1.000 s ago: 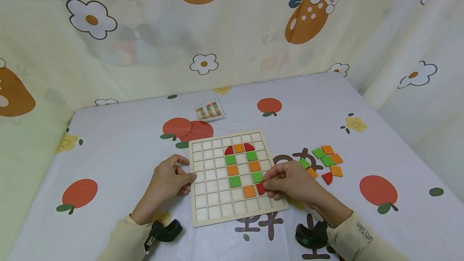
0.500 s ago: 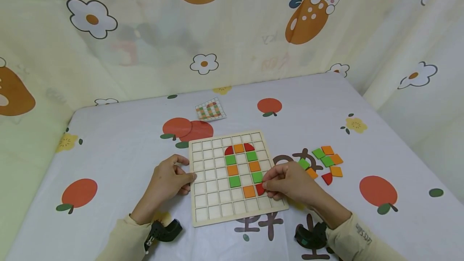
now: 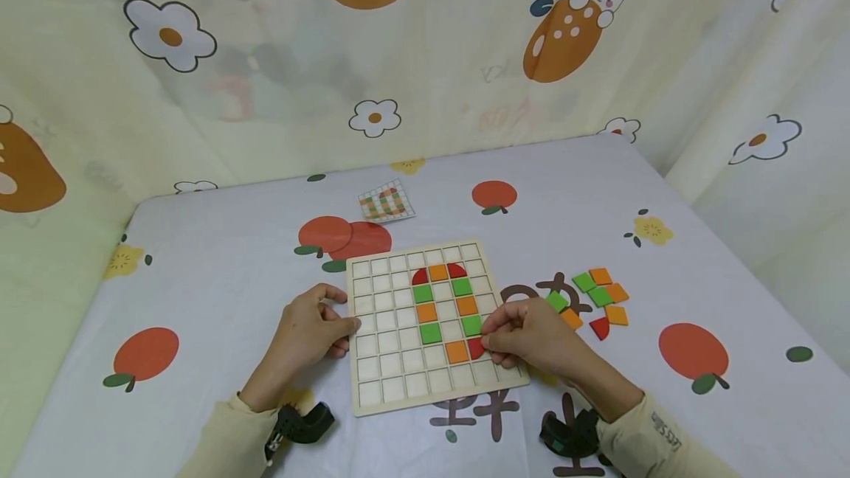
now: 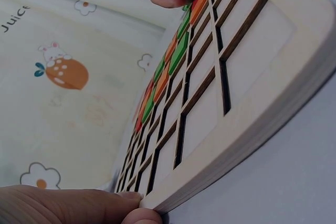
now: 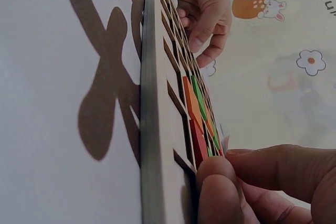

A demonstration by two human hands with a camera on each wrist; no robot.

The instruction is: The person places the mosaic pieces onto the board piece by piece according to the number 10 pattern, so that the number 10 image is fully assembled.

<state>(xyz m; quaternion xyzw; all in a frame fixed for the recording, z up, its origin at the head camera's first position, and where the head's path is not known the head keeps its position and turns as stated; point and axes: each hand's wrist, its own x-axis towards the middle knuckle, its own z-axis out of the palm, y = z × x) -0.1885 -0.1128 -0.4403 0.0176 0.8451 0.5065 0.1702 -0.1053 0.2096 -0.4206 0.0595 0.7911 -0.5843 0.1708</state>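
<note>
A wooden grid board [image 3: 392, 388] lies on the table, with green and orange square tiles and red quarter-round tiles in some cells. My left hand [image 3: 311, 323] grips its left edge, the thumb on the rim, as the left wrist view also shows the thumb [image 4: 79, 203] at the frame. At the lower right of the pattern, my right hand [image 3: 531, 334] holds a red quarter-round tile [image 3: 475, 348] by its right side, at the cell beside an orange tile [image 3: 457, 352]. In the right wrist view that red tile [image 5: 198, 142] is partly hidden by the fingertips.
Loose green, orange and red tiles [image 3: 600, 295] lie to the right of the board. Behind it is a small pattern card [image 3: 387, 201]. A printed curtain [image 3: 265, 94] hangs along the table's back edge.
The red quarter-round tile has shifted slightly left, closer to the orange tile, with my right fingers at it. My left hand and the board have stayed put.
</note>
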